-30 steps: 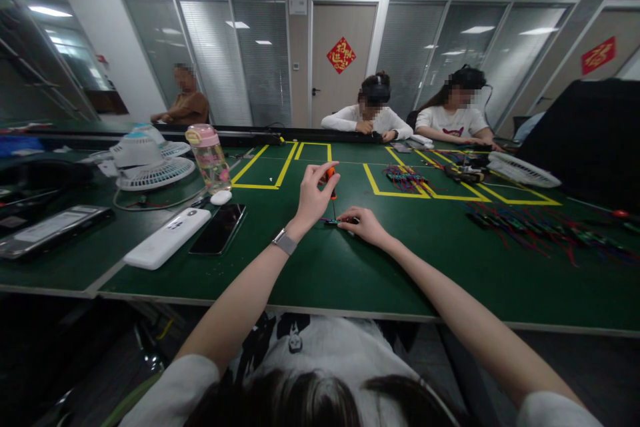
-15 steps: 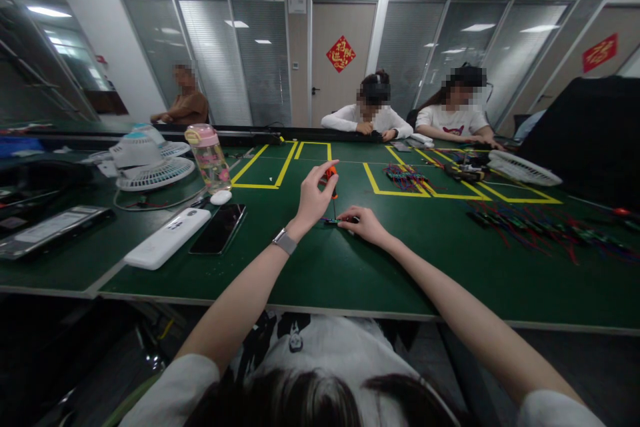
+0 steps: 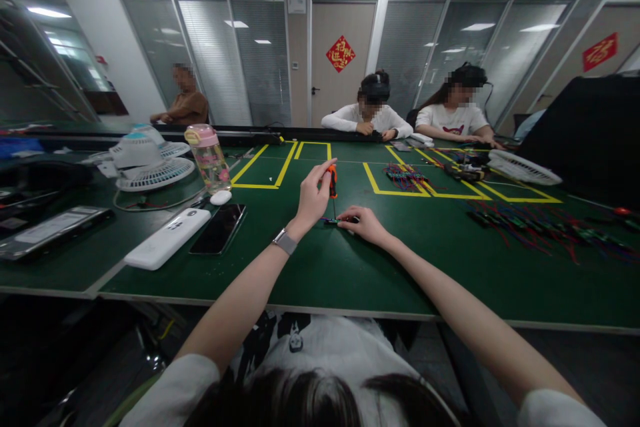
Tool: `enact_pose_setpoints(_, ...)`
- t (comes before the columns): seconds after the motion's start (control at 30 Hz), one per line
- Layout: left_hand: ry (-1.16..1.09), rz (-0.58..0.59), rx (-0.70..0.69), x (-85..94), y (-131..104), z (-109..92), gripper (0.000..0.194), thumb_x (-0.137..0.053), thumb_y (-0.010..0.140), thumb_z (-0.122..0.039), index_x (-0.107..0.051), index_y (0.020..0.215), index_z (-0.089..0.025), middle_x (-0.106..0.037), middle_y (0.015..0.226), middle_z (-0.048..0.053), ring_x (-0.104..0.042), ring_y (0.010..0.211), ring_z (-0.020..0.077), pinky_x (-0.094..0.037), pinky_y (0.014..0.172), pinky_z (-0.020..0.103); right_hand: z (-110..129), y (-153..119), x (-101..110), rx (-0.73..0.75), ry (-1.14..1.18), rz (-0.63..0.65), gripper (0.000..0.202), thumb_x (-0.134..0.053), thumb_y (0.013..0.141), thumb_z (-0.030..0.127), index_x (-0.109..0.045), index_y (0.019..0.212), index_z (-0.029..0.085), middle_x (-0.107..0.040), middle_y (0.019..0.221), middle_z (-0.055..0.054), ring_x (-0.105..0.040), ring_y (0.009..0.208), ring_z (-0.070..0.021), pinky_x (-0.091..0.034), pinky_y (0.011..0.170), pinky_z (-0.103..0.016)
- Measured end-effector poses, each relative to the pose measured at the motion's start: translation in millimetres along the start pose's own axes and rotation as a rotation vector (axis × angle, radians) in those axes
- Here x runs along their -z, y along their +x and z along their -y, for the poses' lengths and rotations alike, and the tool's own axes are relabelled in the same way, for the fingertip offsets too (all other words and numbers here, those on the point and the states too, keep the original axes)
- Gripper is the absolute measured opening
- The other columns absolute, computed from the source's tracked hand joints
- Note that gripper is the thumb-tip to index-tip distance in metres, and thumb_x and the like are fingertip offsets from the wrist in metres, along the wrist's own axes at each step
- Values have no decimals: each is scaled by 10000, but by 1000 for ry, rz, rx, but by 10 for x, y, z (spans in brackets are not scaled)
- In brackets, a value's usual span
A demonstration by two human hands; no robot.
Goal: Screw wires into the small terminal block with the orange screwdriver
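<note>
My left hand point(image 3: 316, 193) is closed around the orange and black handle of a screwdriver point(image 3: 333, 183), which stands upright with its thin shaft pointing down. The tip reaches a small green circuit board point(image 3: 331, 221) with thin wires, lying on the green table point(image 3: 320, 273). From the right, my right hand point(image 3: 366, 223) pinches the edge of that board between thumb and fingertips. The exact spot where the tip meets the board is too small to make out.
On my left lie a white phone-like device point(image 3: 167, 238), a black phone point(image 3: 218, 229), a pink-lidded bottle point(image 3: 209, 159) and white fans point(image 3: 155, 173). Wired boards point(image 3: 406, 177) lie inside yellow tape, with more wired boards point(image 3: 540, 227) farther right. Several people sit across the table.
The fingers of my left hand have shifted slightly on the screwdriver handle, so more of the handle shows. My right hand and the board stay in place.
</note>
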State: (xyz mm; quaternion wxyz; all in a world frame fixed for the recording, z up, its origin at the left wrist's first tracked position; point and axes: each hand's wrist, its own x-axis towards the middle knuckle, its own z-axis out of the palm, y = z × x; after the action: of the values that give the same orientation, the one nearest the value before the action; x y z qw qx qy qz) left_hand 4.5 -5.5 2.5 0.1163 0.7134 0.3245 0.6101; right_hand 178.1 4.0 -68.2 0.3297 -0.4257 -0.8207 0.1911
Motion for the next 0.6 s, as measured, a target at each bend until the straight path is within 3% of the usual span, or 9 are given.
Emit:
enact_pose_setpoints(0.43,36,-50,-5,-20,1,3,237,-515,900,-251,-606,1118,-237,-598,969,39,-587,822,129,-505,732,244,-18,1,-11,3,1,-4,187,-659,772,278,-746,894,168,-671,828,-66,-599,744,-161,-460,698,-276)
enact_pose_setpoints(0.6,23,-33,2,-11,-8,-3,263,-427,942,-259,-592,1146,-233,-621,1070,56,-597,968,152,-493,837,276,-15,1,-13,-3,5,-7,186,-660,770,283,-748,888,169,-664,812,-62,-599,730,-158,-460,689,-273)
